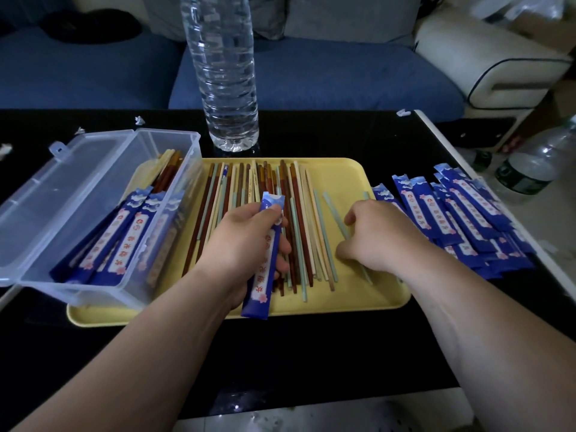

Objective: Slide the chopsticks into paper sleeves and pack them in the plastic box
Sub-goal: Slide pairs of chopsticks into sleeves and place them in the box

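paper sleeve (265,269), light and floppy, is clamped by the curled fingers of our left hand (246,241) above the yellow tray (358,179). our right hand (381,235) pinches a pale green chopstick (331,209) lying on the tray; we judge it stiff, slick, best taken mid-shaft.

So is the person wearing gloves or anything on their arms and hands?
No gloves. The left hand and the right hand are bare. The left forearm and the right forearm are bare too, right down to the edge of the picture. No sleeves show, and no watch, bracelet or ring can be seen.
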